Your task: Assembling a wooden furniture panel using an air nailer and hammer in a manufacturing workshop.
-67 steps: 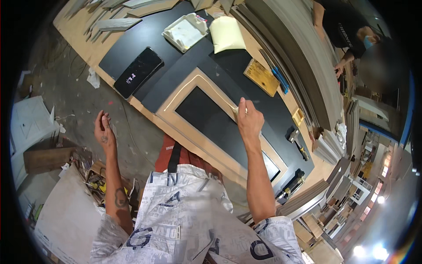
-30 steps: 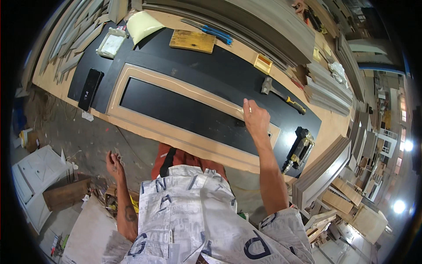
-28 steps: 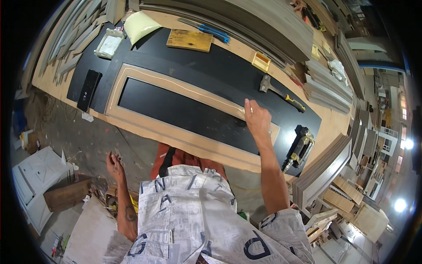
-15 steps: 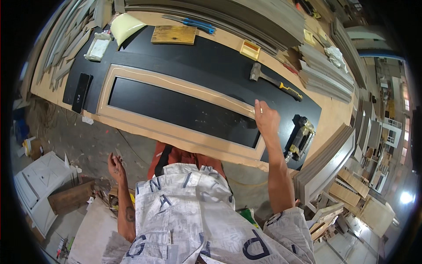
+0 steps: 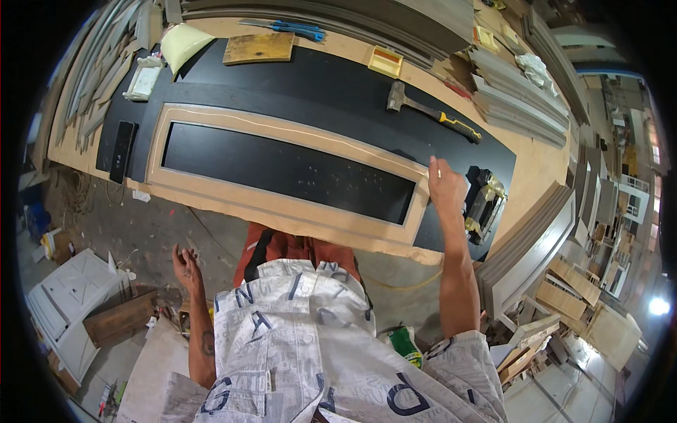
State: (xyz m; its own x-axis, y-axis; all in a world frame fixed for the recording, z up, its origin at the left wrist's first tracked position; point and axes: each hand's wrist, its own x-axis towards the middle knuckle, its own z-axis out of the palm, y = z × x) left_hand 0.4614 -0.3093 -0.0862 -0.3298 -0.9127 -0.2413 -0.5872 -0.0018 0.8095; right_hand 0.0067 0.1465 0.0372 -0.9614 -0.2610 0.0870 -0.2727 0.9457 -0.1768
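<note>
A rectangular wooden frame (image 5: 282,132) lies on a black panel (image 5: 296,77), the panel's dark surface showing through its opening. Along the frame's far rail runs a thin, pale, glue-like line (image 5: 310,137). My right hand (image 5: 447,189) is at the far right corner of the frame, near the end of that line. Its fingers are pinched together; whatever they hold is too small and covered to make out. My left hand (image 5: 187,268) hangs off the bench's near side, fingers apart and holding nothing.
Beyond the frame lie a hammer (image 5: 431,113), a wooden block (image 5: 258,48), a blue-handled tool (image 5: 300,29), a small yellow box (image 5: 385,62) and a cream bag (image 5: 182,46). A nail gun (image 5: 486,206) sits right of my hand, a black phone (image 5: 123,151) far left. Grey boards (image 5: 522,257) stand at right.
My right hand has moved rightward along the far rail to the frame's corner, and the pale line now reaches farther right. The whole view has shifted slightly. My left hand stays hanging.
</note>
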